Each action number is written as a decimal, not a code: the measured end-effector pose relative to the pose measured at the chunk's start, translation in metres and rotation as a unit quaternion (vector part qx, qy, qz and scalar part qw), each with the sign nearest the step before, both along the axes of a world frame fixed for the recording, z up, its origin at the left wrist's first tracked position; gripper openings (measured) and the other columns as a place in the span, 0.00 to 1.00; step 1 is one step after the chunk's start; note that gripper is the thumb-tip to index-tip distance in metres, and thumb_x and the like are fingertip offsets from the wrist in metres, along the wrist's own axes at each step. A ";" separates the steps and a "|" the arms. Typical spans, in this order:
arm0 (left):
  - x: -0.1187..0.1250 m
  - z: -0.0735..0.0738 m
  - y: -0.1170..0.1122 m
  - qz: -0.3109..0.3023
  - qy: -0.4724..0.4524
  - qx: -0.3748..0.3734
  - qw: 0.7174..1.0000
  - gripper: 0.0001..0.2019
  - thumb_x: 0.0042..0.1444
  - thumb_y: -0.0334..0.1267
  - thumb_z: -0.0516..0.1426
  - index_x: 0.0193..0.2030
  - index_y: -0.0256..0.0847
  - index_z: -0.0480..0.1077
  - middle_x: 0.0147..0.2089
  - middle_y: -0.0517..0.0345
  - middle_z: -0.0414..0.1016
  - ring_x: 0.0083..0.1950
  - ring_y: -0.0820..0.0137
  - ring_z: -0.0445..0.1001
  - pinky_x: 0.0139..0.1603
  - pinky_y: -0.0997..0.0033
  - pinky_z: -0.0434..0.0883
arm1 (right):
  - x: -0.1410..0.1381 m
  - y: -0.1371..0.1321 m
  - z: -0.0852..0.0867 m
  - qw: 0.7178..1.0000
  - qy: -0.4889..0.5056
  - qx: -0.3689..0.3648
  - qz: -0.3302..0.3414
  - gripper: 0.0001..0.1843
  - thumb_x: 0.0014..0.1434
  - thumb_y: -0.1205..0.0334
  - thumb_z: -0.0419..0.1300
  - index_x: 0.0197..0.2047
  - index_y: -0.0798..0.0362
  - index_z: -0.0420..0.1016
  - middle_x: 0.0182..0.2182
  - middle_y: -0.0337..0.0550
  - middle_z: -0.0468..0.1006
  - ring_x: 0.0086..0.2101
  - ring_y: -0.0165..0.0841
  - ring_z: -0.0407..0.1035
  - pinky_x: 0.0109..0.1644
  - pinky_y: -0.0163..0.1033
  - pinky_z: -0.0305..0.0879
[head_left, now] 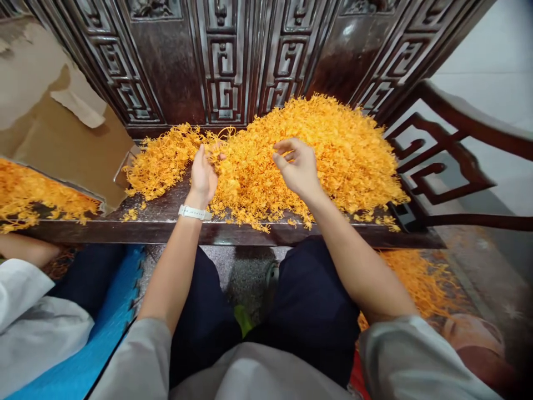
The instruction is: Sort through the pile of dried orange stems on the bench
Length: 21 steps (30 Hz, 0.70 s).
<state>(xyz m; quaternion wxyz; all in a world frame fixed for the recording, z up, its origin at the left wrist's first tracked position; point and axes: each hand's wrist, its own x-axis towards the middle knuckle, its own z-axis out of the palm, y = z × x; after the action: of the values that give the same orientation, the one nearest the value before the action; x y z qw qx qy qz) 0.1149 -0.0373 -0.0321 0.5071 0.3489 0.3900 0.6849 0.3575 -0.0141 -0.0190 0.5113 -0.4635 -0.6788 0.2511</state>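
A large heap of small branching orange plastic pieces [333,128] lies on a dark wooden bench [166,233]. At the left part of the heap, my left hand [204,175], with a pale band on the wrist, is closed around a few orange plastic pieces [214,151]; its fingertips show partly behind them. My right hand [297,164] hovers in front of the main heap. Its fingers are bent, with a gap between thumb and forefinger, and nothing can be seen between them. A smaller pile of the pieces [164,161] lies left of my left hand.
A torn cardboard sheet [79,133] stands at the left, with more orange pieces [45,194] beyond it. A carved bench back [175,72] rises behind. Another person's sleeve [25,283] shows at lower left. Orange strands [416,278] lie on the floor at right.
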 end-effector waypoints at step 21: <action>0.011 -0.019 0.008 0.097 0.336 0.097 0.932 0.09 0.62 0.33 0.63 0.30 0.43 0.79 0.33 0.53 0.80 0.37 0.64 0.73 0.46 0.60 0.70 | -0.029 -0.073 0.050 0.974 0.087 0.192 0.084 0.21 0.75 0.44 0.56 0.36 0.49 0.75 0.28 0.38 0.71 0.28 0.29 0.66 0.35 0.40 0.64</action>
<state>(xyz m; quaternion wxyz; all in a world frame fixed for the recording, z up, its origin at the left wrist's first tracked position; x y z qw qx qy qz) 0.1260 -0.0298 -0.0516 0.2417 0.5666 0.5013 0.6077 0.3289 -0.0868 0.0307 0.6249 -0.2745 -0.7036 0.1978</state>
